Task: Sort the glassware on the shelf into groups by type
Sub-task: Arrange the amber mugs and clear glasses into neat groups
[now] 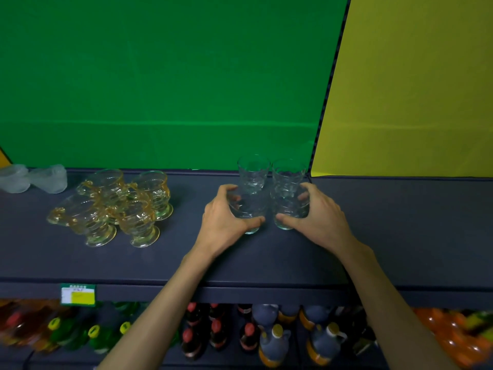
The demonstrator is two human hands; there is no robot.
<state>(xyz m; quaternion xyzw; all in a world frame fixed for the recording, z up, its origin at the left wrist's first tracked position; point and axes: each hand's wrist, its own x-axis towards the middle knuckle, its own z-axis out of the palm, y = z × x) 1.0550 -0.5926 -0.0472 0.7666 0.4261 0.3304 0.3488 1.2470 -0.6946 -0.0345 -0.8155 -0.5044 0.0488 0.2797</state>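
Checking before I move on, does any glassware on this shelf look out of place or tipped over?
Yes. In the amber-handled cup cluster, the front-left cup looks tilted rather than upright. Two frosted pieces sit apart at far left. Clear tumblers stand upright together.

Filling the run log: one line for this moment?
left hand: grips clear tumbler | right hand: grips clear tumbler | amber cups: grouped left

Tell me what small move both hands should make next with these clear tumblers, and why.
Probably let go. The left hand and right hand each hold a front tumbler upright on the shelf, tight against two matching back tumblers, apart from the amber cups. That group looks done.
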